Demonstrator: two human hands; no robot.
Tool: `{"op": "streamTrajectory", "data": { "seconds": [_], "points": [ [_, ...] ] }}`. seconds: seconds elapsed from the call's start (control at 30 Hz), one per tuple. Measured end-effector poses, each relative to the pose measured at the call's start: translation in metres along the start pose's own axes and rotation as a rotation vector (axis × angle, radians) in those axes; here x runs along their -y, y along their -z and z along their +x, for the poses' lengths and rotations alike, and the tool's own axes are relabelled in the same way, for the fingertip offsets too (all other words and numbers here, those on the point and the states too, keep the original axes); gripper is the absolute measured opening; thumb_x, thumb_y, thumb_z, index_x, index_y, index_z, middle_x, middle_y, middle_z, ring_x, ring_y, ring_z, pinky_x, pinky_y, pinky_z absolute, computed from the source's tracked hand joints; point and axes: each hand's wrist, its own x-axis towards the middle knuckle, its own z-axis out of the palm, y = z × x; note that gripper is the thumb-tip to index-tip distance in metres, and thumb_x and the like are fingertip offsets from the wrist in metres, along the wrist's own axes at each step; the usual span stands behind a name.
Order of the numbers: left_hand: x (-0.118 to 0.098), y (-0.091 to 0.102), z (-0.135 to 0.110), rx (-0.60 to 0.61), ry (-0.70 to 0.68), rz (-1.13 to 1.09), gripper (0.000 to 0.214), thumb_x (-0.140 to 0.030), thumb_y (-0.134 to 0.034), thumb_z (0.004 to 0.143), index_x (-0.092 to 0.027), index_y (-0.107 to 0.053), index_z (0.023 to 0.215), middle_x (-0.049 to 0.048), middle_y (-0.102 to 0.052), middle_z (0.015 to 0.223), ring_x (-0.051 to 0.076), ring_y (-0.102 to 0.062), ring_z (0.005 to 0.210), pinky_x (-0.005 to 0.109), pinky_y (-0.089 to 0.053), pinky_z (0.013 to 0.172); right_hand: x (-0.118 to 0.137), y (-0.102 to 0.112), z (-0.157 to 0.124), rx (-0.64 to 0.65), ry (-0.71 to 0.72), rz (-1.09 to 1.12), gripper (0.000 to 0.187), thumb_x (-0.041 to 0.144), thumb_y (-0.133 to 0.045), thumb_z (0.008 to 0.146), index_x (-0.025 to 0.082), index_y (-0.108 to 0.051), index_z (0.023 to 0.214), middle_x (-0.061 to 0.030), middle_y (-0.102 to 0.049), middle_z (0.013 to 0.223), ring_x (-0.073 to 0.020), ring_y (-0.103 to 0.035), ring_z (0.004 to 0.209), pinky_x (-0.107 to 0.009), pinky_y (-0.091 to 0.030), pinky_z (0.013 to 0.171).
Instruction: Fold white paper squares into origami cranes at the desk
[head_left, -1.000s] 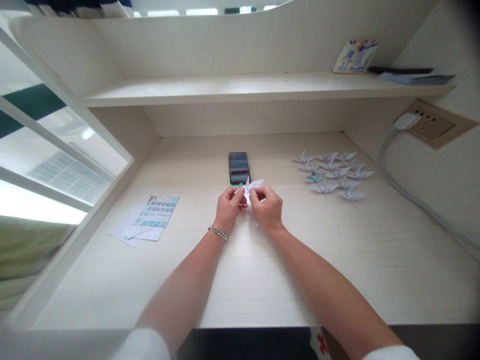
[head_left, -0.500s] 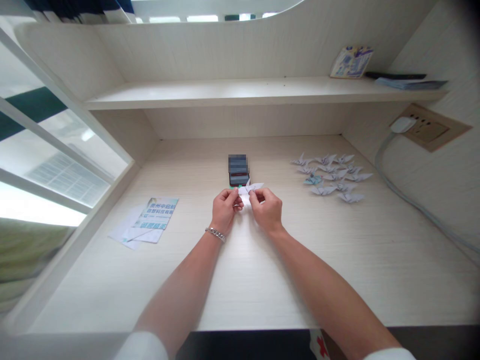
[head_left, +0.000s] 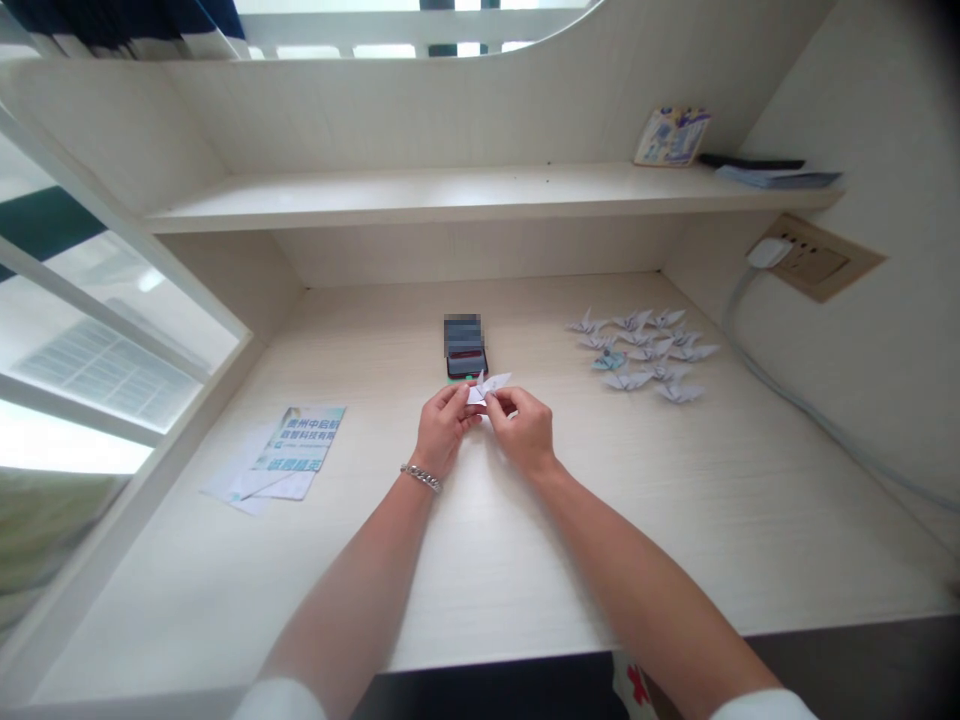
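Note:
Both my hands meet over the middle of the pale wooden desk (head_left: 525, 560). My left hand (head_left: 441, 430), with a metal bracelet at the wrist, pinches one side of a small white folded paper piece (head_left: 486, 385). My right hand (head_left: 525, 428) pinches its other side. The paper's pointed tips stick up between my fingertips. Just behind it lies a dark phone (head_left: 465, 350).
Several folded paper cranes (head_left: 645, 350) lie in a cluster at the back right. Printed leaflets (head_left: 281, 462) rest at the left. A shelf (head_left: 450, 188) above holds a small card (head_left: 671, 136) and flat items. A wall socket (head_left: 814, 262) with a plugged cable is at right.
The view has shifted slightly, so everything sits a little left and lower. My hands keep pinching the paper and have turned it a bit, its tips now lower between my fingers.

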Motion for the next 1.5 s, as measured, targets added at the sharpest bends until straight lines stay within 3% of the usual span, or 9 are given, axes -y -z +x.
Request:
{"op": "streamTrajectory", "data": {
  "seconds": [0.3, 0.4, 0.5, 0.67, 0.87, 0.97, 1.07, 1.23, 1.5],
  "points": [
    [-0.002, -0.001, -0.001, -0.034, -0.003, 0.08, 0.038, -0.044, -0.058, 0.073, -0.012, -0.062, 0.094, 0.0091, -0.064, 0.089, 0.012, -0.063, 0.067, 0.022, -0.047, 0.058, 0.002, 0.009, 0.002, -0.004, -0.037, -0.028, 0.018, 0.028, -0.048, 0.08, 0.019, -0.063, 0.08, -0.004, -0.066, 0.077, -0.0155, -0.059, 0.067, -0.026, -0.044, 0.067],
    [0.003, 0.002, 0.001, -0.102, -0.054, 0.21, 0.034, -0.038, -0.062, 0.071, -0.012, -0.062, 0.092, 0.0076, -0.065, 0.083, 0.009, -0.059, 0.06, 0.02, -0.045, 0.055, -0.001, 0.018, 0.006, -0.039, -0.045, -0.033, 0.018, 0.028, -0.048, 0.08, 0.019, -0.063, 0.08, -0.0038, -0.067, 0.078, -0.0149, -0.059, 0.066, -0.025, -0.044, 0.067],
    [0.007, 0.005, 0.002, -0.081, -0.106, 0.371, 0.033, -0.037, -0.062, 0.071, -0.011, -0.062, 0.092, 0.0074, -0.065, 0.082, 0.011, -0.058, 0.062, 0.023, -0.046, 0.059, -0.009, 0.035, 0.009, -0.09, -0.074, -0.041, 0.019, 0.03, -0.048, 0.081, 0.019, -0.064, 0.08, -0.0037, -0.067, 0.076, -0.0149, -0.059, 0.064, -0.026, -0.045, 0.067],
    [0.005, 0.004, -0.002, -0.059, -0.142, 0.628, 0.033, -0.039, -0.058, 0.074, -0.013, -0.062, 0.094, 0.0069, -0.066, 0.08, 0.012, -0.058, 0.062, 0.024, -0.045, 0.06, -0.038, 0.085, 0.015, -0.249, -0.176, -0.064, 0.025, 0.036, -0.049, 0.079, 0.017, -0.065, 0.082, -0.0048, -0.068, 0.075, -0.0155, -0.06, 0.064, -0.025, -0.046, 0.064],
    [-0.004, -0.009, -0.009, -0.03, -0.126, 0.922, 0.032, -0.042, -0.054, 0.076, -0.015, -0.063, 0.091, 0.0058, -0.067, 0.081, 0.014, -0.059, 0.064, 0.026, -0.046, 0.063, -0.098, 0.174, 0.037, -0.509, -0.255, -0.226, 0.033, 0.04, -0.051, 0.076, 0.013, -0.067, 0.083, -0.0071, -0.068, 0.072, -0.0165, -0.06, 0.063, -0.026, -0.046, 0.063],
    [-0.003, -0.013, -0.011, 0.009, -0.133, 1.026, 0.031, -0.042, -0.052, 0.077, -0.016, -0.063, 0.091, 0.0045, -0.067, 0.082, 0.015, -0.06, 0.066, 0.026, -0.046, 0.065, -0.131, 0.211, 0.048, -0.513, -0.334, -0.356, 0.033, 0.039, -0.049, 0.078, 0.012, -0.067, 0.087, -0.0085, -0.068, 0.078, -0.0173, -0.061, 0.067, -0.027, -0.046, 0.066],
    [-0.001, -0.015, -0.012, 0.041, -0.163, 1.137, 0.031, -0.043, -0.05, 0.077, -0.017, -0.063, 0.089, 0.0037, -0.068, 0.08, 0.017, -0.06, 0.07, 0.027, -0.046, 0.066, -0.159, 0.234, 0.057, -0.5, -0.381, -0.392, 0.032, 0.037, -0.051, 0.077, 0.013, -0.068, 0.087, -0.0094, -0.069, 0.08, -0.0192, -0.062, 0.07, -0.03, -0.046, 0.07],
    [0.003, -0.014, -0.01, 0.048, -0.21, 1.309, 0.032, -0.045, -0.05, 0.075, -0.019, -0.064, 0.086, 0.004, -0.068, 0.088, 0.02, -0.061, 0.081, 0.029, -0.045, 0.075, -0.186, 0.248, 0.066, -0.415, -0.442, -0.45, 0.027, 0.035, -0.052, 0.075, 0.017, -0.071, 0.083, -0.0075, -0.07, 0.08, -0.02, -0.062, 0.073, -0.031, -0.045, 0.073],
    [0.006, -0.015, -0.006, 0.018, -0.19, 1.42, 0.035, -0.05, -0.048, 0.075, -0.022, -0.064, 0.087, 0.0032, -0.068, 0.091, 0.022, -0.061, 0.087, 0.032, -0.045, 0.079, -0.202, 0.247, 0.07, -0.33, -0.543, -0.526, 0.027, 0.037, -0.052, 0.076, 0.023, -0.07, 0.088, -0.0055, -0.07, 0.083, -0.0201, -0.062, 0.078, -0.03, -0.045, 0.068]
  ]
}}
